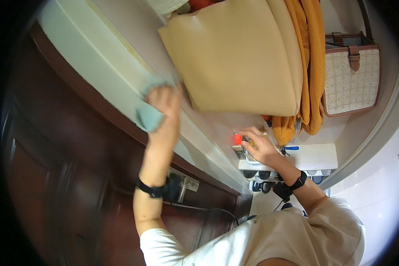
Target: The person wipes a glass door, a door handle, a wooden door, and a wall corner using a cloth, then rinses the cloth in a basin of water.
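My left hand (166,106) presses a pale green cloth (149,116) against the cream door frame (119,89). Motion blurs the hand and the cloth's upper part; one folded corner hangs below the fingers. My right hand (260,147) is above the left end of a white shelf (316,156), its fingers spread over some small items. A glowing red object (238,139) shows beside its fingertips. Whether the right fingers touch any of these items, I cannot tell. Black bands circle both wrists.
A large tan bag (239,60), orange garments (311,66) and a patterned handbag (352,79) hang above the shelf. Keys with a blue tag (291,148) lie on it. Shoes (264,187) stand underneath. At left is a dark wooden door (69,186) with a metal handle (183,191).
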Available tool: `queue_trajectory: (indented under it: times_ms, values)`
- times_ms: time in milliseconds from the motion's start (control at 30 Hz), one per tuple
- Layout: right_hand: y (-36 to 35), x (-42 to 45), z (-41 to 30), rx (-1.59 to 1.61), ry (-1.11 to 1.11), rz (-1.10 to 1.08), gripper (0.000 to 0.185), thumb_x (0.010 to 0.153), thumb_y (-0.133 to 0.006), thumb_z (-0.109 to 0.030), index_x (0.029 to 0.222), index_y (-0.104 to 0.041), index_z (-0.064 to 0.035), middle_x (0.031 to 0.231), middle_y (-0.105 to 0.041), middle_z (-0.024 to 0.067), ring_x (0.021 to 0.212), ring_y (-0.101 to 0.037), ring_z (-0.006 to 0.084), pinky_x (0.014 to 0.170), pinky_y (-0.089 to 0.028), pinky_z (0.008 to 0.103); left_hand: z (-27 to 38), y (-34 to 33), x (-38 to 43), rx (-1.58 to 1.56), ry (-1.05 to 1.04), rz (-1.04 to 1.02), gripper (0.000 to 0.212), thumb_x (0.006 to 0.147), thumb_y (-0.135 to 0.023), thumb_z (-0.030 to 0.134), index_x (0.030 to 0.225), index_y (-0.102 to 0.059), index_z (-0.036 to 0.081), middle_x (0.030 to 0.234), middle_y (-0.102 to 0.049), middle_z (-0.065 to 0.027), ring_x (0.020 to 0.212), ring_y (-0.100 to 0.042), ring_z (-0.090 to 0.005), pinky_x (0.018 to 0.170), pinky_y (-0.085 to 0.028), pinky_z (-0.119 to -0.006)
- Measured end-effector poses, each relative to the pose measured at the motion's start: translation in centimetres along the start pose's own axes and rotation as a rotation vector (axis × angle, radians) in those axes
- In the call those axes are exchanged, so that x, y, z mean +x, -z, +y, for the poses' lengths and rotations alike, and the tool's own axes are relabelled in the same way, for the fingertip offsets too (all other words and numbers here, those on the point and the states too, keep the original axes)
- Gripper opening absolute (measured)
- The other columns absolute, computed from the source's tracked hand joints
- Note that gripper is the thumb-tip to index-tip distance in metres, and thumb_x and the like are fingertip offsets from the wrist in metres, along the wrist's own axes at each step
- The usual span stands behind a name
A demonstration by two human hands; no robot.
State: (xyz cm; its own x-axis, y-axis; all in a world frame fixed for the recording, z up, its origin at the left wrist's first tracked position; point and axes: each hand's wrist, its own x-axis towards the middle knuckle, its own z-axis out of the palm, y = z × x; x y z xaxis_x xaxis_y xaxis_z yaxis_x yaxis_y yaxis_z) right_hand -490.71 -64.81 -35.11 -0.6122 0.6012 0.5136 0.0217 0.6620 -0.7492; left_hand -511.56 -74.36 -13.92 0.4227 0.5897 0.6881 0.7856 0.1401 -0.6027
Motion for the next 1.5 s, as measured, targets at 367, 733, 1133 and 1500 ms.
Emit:
queue_trajectory:
  times_ms: [367,733,1133,1500]
  values:
    - [-4.2,-3.2,1.8,-0.081,0.003,-0.096,0.033,0.091,-0.057,-0.023,0.12,-0.058,-0.0067,0.125,-0.054,0.0164,0.111,-0.055,0.0337,0.093,-0.045,0.0416,3.3,-6.9,-7.6,-0.166,-0.031,-0.101,0.034,0.074,-0.056,-0.002,0.105,-0.067,0.001,0.107,-0.064,-0.0131,0.107,-0.058,-0.031,0.095,-0.043,-0.044]
    - [-8.5,-7.3,3.2,0.123,-0.28,-0.093,0.032,0.091,-0.058,-0.014,0.121,-0.056,-0.0043,0.123,-0.055,0.0155,0.107,-0.058,0.0296,0.082,-0.052,0.036,12.3,-11.3,-22.2,-0.654,0.747,0.072,0.064,0.098,-0.044,0.019,0.152,-0.013,0.004,0.153,-0.004,-0.0344,0.144,-0.003,-0.0474,0.114,-0.009,-0.054]
    - [-14.7,-12.4,8.1,0.11,-0.48,-0.209,0.033,0.09,-0.06,-0.007,0.123,-0.056,-0.0041,0.115,-0.056,0.0127,0.103,-0.061,0.0248,0.081,-0.054,0.0331,27.3,-17.0,-31.5,-0.979,1.303,0.09,0.07,0.102,-0.033,0.034,0.149,0.0,-0.006,0.154,-0.003,-0.0319,0.144,-0.002,-0.0465,0.116,-0.007,-0.051]
    - [-16.8,-20.1,17.0,0.045,-0.541,-0.486,0.032,0.091,-0.056,-0.003,0.123,-0.058,-0.0072,0.12,-0.056,0.0115,0.104,-0.06,0.0233,0.084,-0.052,0.0311,39.6,-26.5,-48.1,-1.292,2.326,0.199,0.053,0.102,-0.035,0.019,0.152,-0.021,0.007,0.15,-0.03,-0.0221,0.13,-0.04,-0.0334,0.108,-0.033,-0.039]
